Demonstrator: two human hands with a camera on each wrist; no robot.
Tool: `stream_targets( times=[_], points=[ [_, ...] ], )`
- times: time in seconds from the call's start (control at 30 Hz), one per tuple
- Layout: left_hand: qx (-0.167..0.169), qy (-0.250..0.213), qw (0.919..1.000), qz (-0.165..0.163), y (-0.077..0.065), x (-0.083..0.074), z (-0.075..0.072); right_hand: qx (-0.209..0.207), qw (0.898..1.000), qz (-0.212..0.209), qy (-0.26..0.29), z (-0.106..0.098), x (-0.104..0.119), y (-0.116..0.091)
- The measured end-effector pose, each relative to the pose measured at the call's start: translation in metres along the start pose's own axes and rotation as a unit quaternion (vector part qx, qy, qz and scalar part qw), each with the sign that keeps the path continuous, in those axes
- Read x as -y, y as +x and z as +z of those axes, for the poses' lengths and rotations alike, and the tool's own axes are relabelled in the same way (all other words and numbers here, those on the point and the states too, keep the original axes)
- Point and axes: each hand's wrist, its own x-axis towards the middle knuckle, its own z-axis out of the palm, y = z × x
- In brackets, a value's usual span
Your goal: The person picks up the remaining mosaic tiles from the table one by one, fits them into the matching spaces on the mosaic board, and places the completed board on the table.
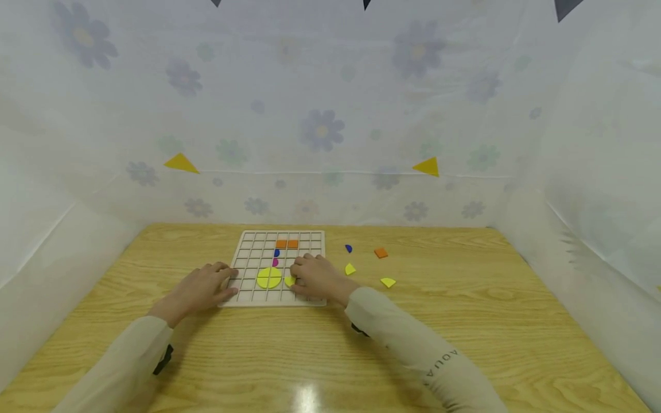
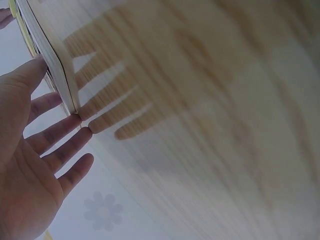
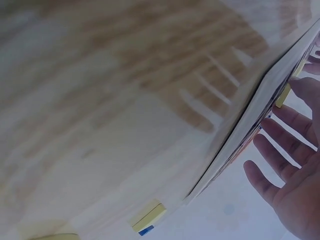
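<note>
A white board (image 1: pixel 256 248) with a raised square grid lies on the table. My left hand (image 1: pixel 203 287) rests at its left edge, fingers fairly straight and the thumb near the front corner. Over the right part of the board, my right hand (image 1: pixel 317 278) pinches a yellow wedge-shaped piece (image 3: pixel 282 96) between thumb and index finger, beside a yellow circle (image 1: pixel 263 274) on the grid. Above that circle, a magenta piece (image 1: pixel 275 263), a blue piece (image 1: pixel 277 253) and two orange squares (image 1: pixel 281 244) sit in cells. My right hand partly hides the wedge in the head view.
Right of the board lie a blue half-circle (image 1: pixel 348 248), an orange square (image 1: pixel 381 253) and two yellow quarter-circles (image 1: pixel 350 269). The wooden table (image 1: pixel 439 332) is bounded at the back and sides by flower-printed white sheeting (image 1: pixel 289 189).
</note>
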Motion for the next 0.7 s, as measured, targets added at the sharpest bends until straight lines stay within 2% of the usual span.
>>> stream_targets(
  times=[0.33,0.7],
  points=[
    [-0.001,0.001,1.0000,0.001,-0.0012,0.0004,-0.0014,-0.005,1.000,-0.001,-0.025,0.0041,0.0008,0.0010],
    [0.005,0.004,1.0000,0.000,-0.0013,0.0010,-0.0012,-0.006,1.000,0.004,-0.009,0.0040,0.0031,0.0021]
  ],
)
